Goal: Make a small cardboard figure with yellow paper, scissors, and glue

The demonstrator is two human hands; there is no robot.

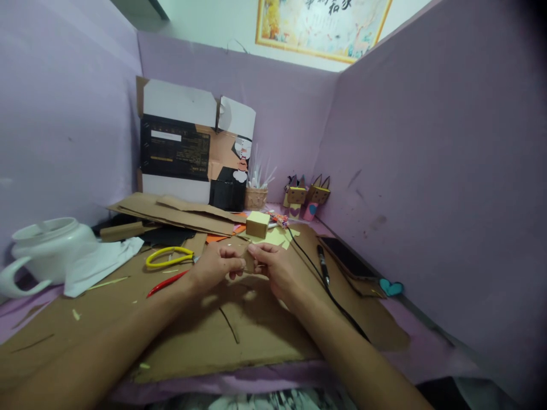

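Note:
My left hand (221, 263) and my right hand (272, 263) meet above the cardboard sheet on the table. Between them is a small brown cardboard piece (247, 258), pinched at its right side by my right thumb and fingers. The fingers of my left hand close at the piece's left edge; how firmly they grip it is hard to see. Just beyond the hands sits a small box (257, 224) with a pale yellow top. Yellow-handled scissors (170, 257) and a red-handled tool (166, 283) lie left of my left hand, the tool partly behind my forearm.
A white pot (47, 250) with a white cloth stands at the left. Cardboard strips (179, 213) and an opened carton (179, 148) are at the back. On the right lie a black cable (305, 256), a pen (323, 265), a phone (349, 257) and a blue heart (391, 287). Purple panels enclose the table.

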